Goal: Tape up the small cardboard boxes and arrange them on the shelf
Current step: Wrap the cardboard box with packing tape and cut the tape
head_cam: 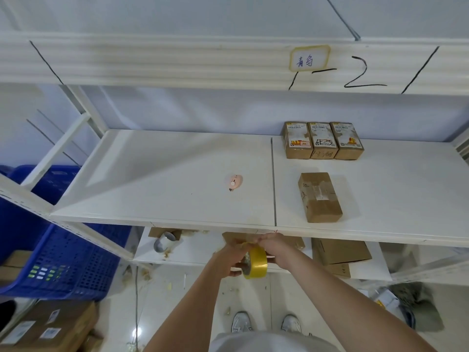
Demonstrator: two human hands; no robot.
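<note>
A yellow tape roll (256,264) hangs just below the front edge of the white shelf (162,199). My left hand (228,257) grips the roll from the left. My right hand (272,246) pinches the tape's loose end above the roll. One small cardboard box (320,196) lies alone on the right half of the shelf, with clear tape across its top. Three small boxes (322,140) stand side by side at the back right, with labels on top.
A small pink cutter (234,182) lies mid-shelf. The lower shelf holds a clear tape roll (164,242) and brown cartons (340,251). Blue crates (66,262) stand at the left, with more cartons (48,326) on the floor. An upper shelf beam (177,64) overhangs.
</note>
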